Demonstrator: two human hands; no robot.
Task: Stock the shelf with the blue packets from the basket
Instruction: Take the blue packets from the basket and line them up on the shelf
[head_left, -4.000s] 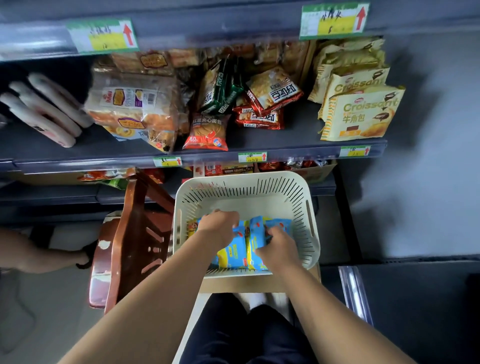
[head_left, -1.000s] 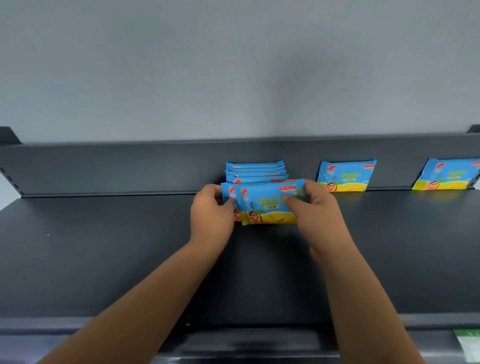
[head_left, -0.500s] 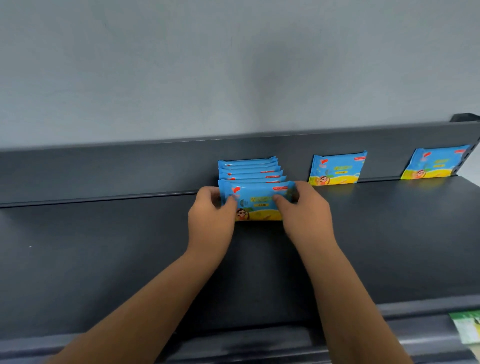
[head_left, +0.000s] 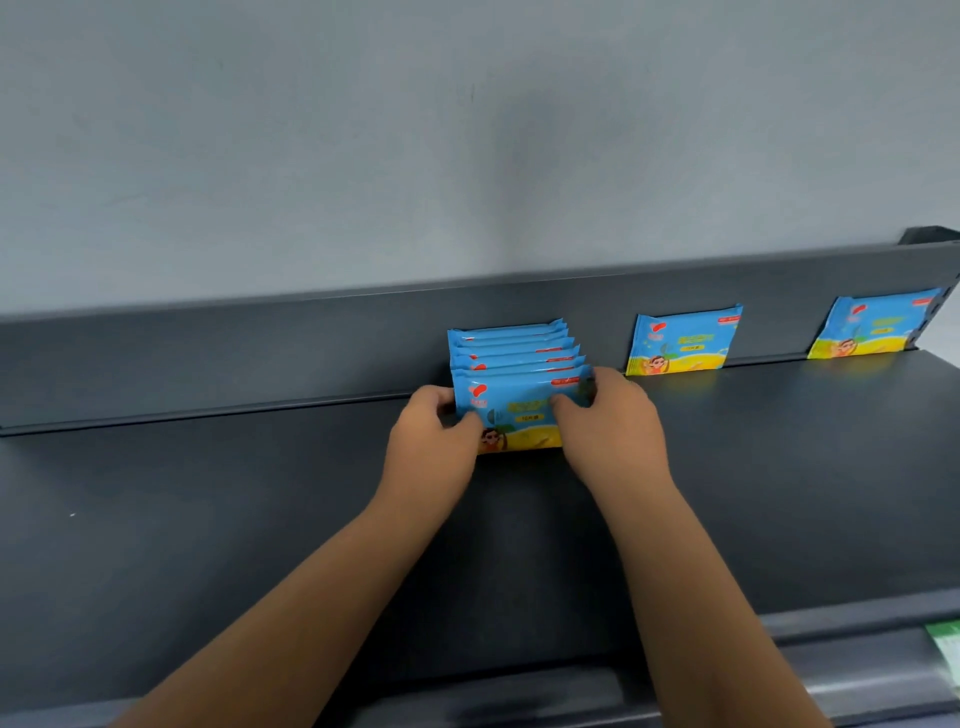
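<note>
A row of several blue and yellow packets stands upright on the dark top shelf, leaning back toward its rear rail. The front blue packet stands against that row. My left hand grips its left edge, thumb on the front face. At the packet's right edge my right hand holds it, fingers curled over the front. The basket is out of view.
Two more blue packets lean against the rear rail: one right of the row, another at the far right. A grey wall rises behind. A green price label shows at the shelf's front edge.
Four seconds ago both hands were in the basket below. Over the last second they have pushed the front packet back against the row, and it now stands squarer.
</note>
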